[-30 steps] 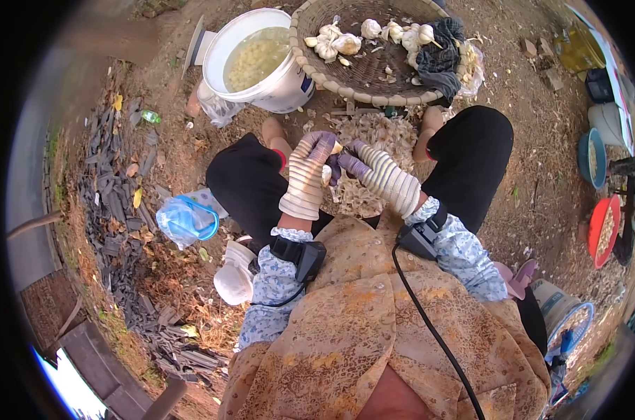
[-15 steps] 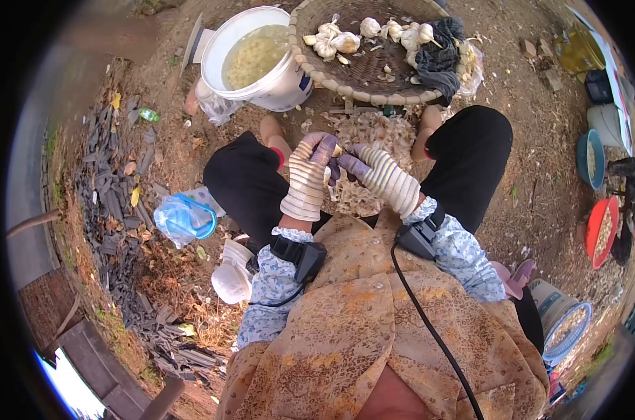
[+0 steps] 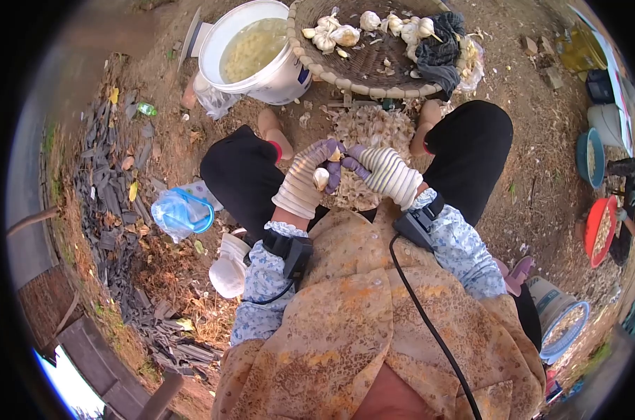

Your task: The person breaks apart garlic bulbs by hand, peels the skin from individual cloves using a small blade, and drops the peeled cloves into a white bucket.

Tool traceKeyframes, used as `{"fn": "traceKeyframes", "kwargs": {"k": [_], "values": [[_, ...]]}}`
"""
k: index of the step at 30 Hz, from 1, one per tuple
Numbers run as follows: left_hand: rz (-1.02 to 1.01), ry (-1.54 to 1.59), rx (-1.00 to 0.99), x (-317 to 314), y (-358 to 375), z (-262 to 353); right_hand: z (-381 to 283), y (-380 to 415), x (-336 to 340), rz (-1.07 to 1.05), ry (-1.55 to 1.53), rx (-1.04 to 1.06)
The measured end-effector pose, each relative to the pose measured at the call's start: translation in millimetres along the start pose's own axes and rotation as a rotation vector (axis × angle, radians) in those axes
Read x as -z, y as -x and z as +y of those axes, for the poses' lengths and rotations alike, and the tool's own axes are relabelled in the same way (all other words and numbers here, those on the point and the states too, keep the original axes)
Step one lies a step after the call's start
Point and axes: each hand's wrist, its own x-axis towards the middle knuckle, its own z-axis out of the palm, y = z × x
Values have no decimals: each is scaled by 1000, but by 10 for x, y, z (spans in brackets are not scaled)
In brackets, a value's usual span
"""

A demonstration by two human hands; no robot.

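My left hand (image 3: pixel 305 180), in a striped glove with purple fingertips, is closed around garlic. A whitish garlic piece (image 3: pixel 321 178) shows against its palm, and a small yellowish garlic clove (image 3: pixel 335 155) sits at its fingertips. My right hand (image 3: pixel 386 172), gloved alike, has its fingers pinched together at that clove; their exact grip is partly hidden. Below both hands, a heap of garlic skins (image 3: pixel 373 129) lies on the ground between my feet. Ahead, a woven basket (image 3: pixel 401 92) holds several garlic bulbs (image 3: pixel 344 34) and a dark cloth (image 3: pixel 440 52).
A white bucket (image 3: pixel 279 87) of water with pale cloves stands left of the basket. A blue plastic container (image 3: pixel 204 210) with a clear bag and a white container (image 3: pixel 228 269) are at my left. Blue (image 3: pixel 592 157) and red (image 3: pixel 600 231) basins stand far right, near another person's hand.
My left hand has turned, bringing the whitish garlic piece in its palm into fuller view. Both hands stay close together at the clove. The camera view has shifted slightly.
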Motion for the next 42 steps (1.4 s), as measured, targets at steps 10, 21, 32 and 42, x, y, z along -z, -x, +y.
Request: {"fn": "traceKeyframes", "kwargs": {"k": [10, 21, 32, 42], "values": [[-62, -320, -128, 41, -104, 70, -15, -7, 8, 91, -314, -187], [45, -38, -72, 168, -169, 43, -107, -18, 120, -113, -551, -251], [87, -416, -347, 66, -235, -7, -239, -188, 112, 138, -792, -537], [7, -448, -259, 83, -72, 137, -125, -110, 249, 3, -503, -357]]}}
